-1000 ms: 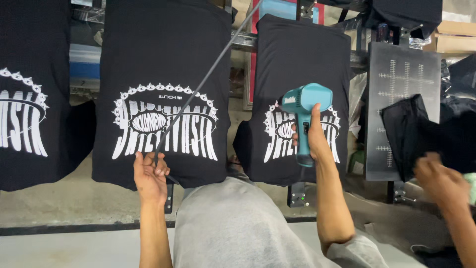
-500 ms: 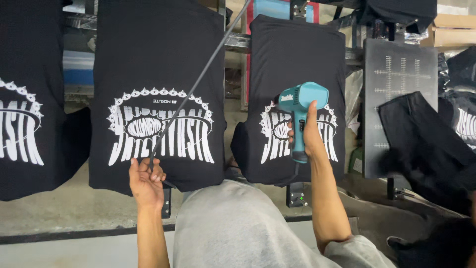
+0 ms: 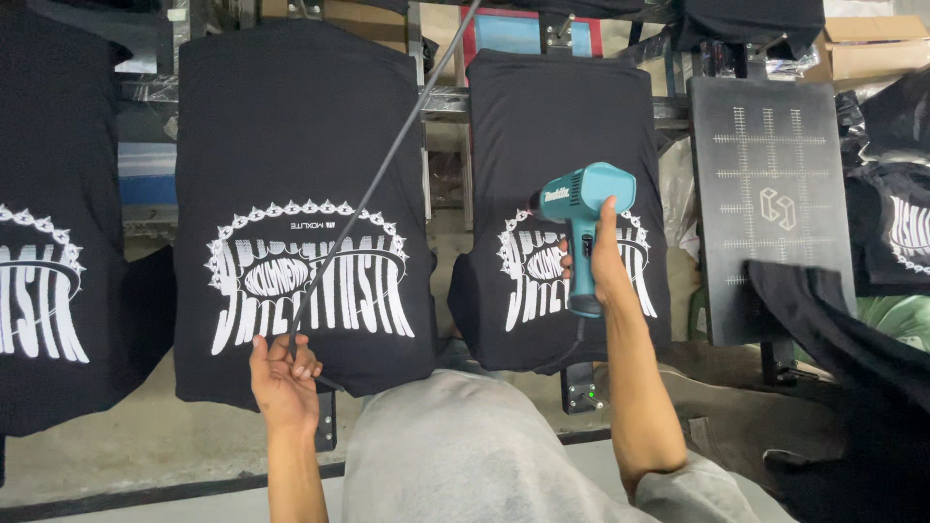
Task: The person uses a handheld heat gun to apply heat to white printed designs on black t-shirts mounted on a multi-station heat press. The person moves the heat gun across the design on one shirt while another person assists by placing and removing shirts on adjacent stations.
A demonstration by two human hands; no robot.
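Observation:
My right hand (image 3: 603, 260) grips a teal heat gun (image 3: 579, 215), its nozzle pointing left over the white print of a black t-shirt (image 3: 562, 126) stretched on a platen. My left hand (image 3: 282, 371) pinches a dark cable (image 3: 373, 189) that runs up and to the right across another black printed t-shirt (image 3: 291, 145). That hand rests at the lower edge of this shirt.
A third printed black shirt (image 3: 48, 194) lies at the left edge. A bare black platen with a white grid (image 3: 770, 194) stands to the right, with a loose black garment (image 3: 852, 339) draped below it. Cardboard boxes (image 3: 872, 48) sit behind.
The other person's hand at the lower right has gone from view. The platens have shifted left in view. My hands hold the same things.

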